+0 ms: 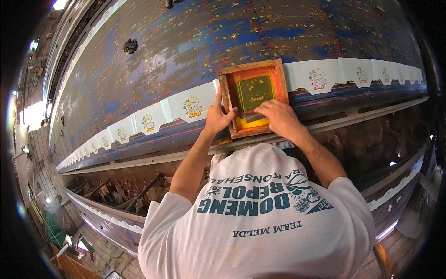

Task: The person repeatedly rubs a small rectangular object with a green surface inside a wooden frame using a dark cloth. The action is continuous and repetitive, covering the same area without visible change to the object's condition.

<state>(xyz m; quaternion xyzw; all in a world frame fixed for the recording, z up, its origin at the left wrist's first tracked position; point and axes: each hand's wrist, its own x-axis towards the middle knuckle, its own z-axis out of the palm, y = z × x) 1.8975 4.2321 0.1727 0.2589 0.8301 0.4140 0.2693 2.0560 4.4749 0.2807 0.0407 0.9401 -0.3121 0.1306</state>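
A wooden-framed printing screen [283,82] lies over the row of white cut pieces, its mesh marked with small motifs and lettering, yellow and orange ink around it. My left hand [220,117] holds the left side of the frame, index finger along the outside and thumb on the wood. Inside the frame, near its lower end, my right hand [278,117] grips a squeegee [254,117] against the mesh; the fingers partly hide it. To the left, a white piece [205,99] bears a cat print with yellow lettering. On the right, another white piece [299,75] shows a cat print with red lettering.
A long ink-spattered table [167,69] stretches across the view, with a small dark object [130,46] on it. A rail [167,157] runs along its near edge. Behind me stands another long table [104,223] with white pieces along its edge. The floor is paved.
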